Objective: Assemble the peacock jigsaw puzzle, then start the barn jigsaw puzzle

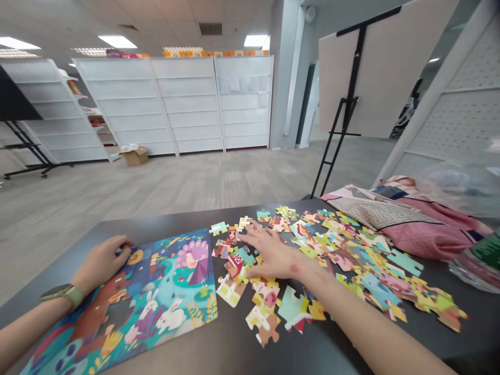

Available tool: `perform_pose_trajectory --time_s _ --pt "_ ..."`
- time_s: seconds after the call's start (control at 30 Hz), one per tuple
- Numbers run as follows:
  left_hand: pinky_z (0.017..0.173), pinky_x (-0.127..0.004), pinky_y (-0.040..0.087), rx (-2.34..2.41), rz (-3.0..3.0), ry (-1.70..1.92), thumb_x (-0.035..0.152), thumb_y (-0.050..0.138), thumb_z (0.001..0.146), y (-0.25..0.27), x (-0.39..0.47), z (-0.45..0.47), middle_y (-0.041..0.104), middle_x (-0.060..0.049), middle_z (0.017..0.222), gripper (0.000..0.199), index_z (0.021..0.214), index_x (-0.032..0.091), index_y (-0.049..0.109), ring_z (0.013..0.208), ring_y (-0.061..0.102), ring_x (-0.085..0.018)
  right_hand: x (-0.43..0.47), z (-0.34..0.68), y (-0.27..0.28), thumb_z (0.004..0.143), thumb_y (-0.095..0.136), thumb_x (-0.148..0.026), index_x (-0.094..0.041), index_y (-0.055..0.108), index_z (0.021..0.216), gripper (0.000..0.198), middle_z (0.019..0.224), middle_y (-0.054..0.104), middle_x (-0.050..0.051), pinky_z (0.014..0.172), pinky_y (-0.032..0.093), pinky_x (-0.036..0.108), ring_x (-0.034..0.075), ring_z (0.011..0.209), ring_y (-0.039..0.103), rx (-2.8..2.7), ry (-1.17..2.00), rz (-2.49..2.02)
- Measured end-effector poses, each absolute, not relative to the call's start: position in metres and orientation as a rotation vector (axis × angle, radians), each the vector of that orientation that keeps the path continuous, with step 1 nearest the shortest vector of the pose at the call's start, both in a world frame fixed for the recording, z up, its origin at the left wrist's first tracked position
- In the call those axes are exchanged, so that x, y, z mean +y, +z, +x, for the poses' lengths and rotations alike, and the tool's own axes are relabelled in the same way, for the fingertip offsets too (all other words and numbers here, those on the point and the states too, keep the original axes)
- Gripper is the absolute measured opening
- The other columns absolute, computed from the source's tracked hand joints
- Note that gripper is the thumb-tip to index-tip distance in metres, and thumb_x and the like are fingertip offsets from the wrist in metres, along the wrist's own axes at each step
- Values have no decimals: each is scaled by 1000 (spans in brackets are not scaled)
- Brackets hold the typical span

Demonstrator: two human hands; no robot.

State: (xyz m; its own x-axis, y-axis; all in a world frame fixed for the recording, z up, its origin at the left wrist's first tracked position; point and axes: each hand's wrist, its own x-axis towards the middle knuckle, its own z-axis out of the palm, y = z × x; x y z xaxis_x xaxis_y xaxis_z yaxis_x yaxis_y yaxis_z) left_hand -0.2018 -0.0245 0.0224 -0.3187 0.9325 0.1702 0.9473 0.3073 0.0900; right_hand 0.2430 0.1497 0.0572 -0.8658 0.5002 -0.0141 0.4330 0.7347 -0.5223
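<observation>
My left hand (pixel 104 262), with a watch (pixel 62 292) on its wrist, rests at the upper left edge of a mostly joined jigsaw puzzle (pixel 172 281). Its fingers are loosely bent, the thumb apart from them, and nothing shows in them. The puzzle pictures rabbits, a peacock and a brown animal; a gap in its lower left part bares the dark table. Fingers spread, my right hand (pixel 269 250) lies over loose puzzle pieces (pixel 339 242) right of the puzzle. A piece with a red barn (pixel 235 264) lies just left of that hand. What is under the palm is hidden.
A dark table (pixel 187 349) carries everything. Pink patterned cloth (pixel 422 224) and clear plastic wrapping (pixel 472 268) lie at its right. Beyond stand an easel with a board (pixel 375 73), white shelves (pixel 187 104) and a cardboard box (pixel 135 155).
</observation>
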Motion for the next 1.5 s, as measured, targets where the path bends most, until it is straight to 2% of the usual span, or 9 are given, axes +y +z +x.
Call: perform_pose_trajectory --time_s 0.13,0.3,0.5,0.7,0.8,1.0,1.17,1.3,1.5 --pt "80 -25 45 -2471 -1784 -276 37 35 95 29 -26 -191 71 0 93 31 95 22 61 89 65 -22 164 250 61 88 64 -36 -22 60 137 51 143 60 12 114 37 49 30 136 52 -2593 736 -749" --pt "81 -25 45 -2418 -1836 -253 34 36 95 34 -27 -188 70 0 94 28 92 22 62 91 65 -21 175 246 51 95 51 -28 -21 71 118 31 119 74 8 102 48 42 25 113 66 -2503 694 -761" --pt "84 -35 44 -2167 -1982 51 23 40 92 52 -2 -169 69 -8 92 27 87 20 66 96 60 -28 191 285 75 100 29 -22 -20 65 128 45 125 71 9 100 51 40 21 116 65 -2315 633 -925" --pt "87 -40 46 -1890 -2485 -412 17 44 91 59 23 9 67 -8 107 26 102 25 66 101 59 -26 133 368 61 82 69 -37 -26 76 114 35 139 63 12 113 34 61 37 134 50 -2428 505 -1125" --pt "96 -46 46 -1696 -2724 -604 19 51 90 57 30 104 64 -8 120 27 112 28 63 113 56 -28 95 392 29 89 64 -42 -31 73 118 33 146 57 9 117 26 66 36 144 40 -2426 461 -1272" --pt "115 -58 32 -1574 -2847 -756 32 60 91 44 60 167 50 -8 150 41 132 29 56 143 36 -34 67 413 16 94 58 -41 -29 75 93 21 127 70 10 105 48 52 31 122 62 -2176 648 -1152" --pt "105 -52 40 -1554 -2830 -720 42 65 87 36 59 161 67 -8 119 23 103 25 65 118 55 -32 73 426 11 93 52 -45 -26 74 95 29 107 75 10 92 54 43 30 103 69 -1748 636 -1249" --pt "86 -45 45 -1574 -2814 -690 43 68 84 37 55 159 64 -5 100 21 84 24 60 97 57 -27 78 434 -1 91 51 -46 -25 72 88 30 92 74 7 77 55 39 28 87 69 -1613 602 -1357" --pt "84 -41 44 -1629 -2861 -817 25 65 75 39 53 160 61 -4 94 15 84 24 53 94 54 -25 71 418 13 96 45 -37 -26 74 96 31 103 74 9 90 53 46 29 99 67 -1883 513 -1330"
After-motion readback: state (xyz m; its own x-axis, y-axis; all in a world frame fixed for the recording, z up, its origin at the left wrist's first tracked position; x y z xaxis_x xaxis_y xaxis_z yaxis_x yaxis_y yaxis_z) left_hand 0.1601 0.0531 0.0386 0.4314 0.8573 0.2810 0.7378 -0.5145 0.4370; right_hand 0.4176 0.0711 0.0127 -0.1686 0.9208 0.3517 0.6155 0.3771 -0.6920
